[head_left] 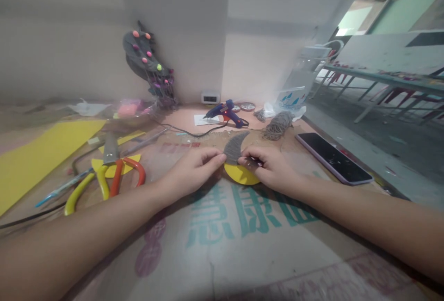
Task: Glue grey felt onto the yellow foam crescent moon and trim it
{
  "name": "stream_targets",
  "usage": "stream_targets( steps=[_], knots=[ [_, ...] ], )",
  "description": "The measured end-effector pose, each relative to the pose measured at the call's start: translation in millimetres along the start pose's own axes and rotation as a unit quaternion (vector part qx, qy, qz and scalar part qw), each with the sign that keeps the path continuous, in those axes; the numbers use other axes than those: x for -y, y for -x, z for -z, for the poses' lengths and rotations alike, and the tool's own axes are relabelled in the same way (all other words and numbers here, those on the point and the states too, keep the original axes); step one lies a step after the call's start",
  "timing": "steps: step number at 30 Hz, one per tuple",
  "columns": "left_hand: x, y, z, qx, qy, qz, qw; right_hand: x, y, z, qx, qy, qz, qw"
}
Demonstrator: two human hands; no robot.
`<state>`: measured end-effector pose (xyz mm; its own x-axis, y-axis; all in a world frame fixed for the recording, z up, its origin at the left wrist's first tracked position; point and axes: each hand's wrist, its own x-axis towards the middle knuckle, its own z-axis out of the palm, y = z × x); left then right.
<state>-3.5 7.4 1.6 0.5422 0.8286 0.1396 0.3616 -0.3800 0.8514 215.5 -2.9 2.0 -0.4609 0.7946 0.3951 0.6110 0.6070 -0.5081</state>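
Note:
A curved yellow foam shape, its upper part wrapped in grey twine, lies on a printed cardboard sheet. My left hand pinches the shape's left edge with thumb and fingers closed. My right hand pinches its right side, fingers curled, where a strand of twine seems to run. A loose bundle of the same twine sits just behind.
A blue glue gun rests at the back with its cord trailing left. Scissors with orange and yellow handles lie on yellow foam scraps at left, beside a large yellow sheet. A phone lies at right. A dark decorated craft piece leans in the corner.

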Motion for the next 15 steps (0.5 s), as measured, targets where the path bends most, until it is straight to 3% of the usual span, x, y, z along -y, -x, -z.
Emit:
stream_targets(
  steps=[15],
  knots=[
    [1.0, -0.6, -1.0, 0.018, 0.017, -0.009, 1.0, 4.6, -5.1, 5.0, 0.029, -0.048, -0.028, 0.998]
  ],
)
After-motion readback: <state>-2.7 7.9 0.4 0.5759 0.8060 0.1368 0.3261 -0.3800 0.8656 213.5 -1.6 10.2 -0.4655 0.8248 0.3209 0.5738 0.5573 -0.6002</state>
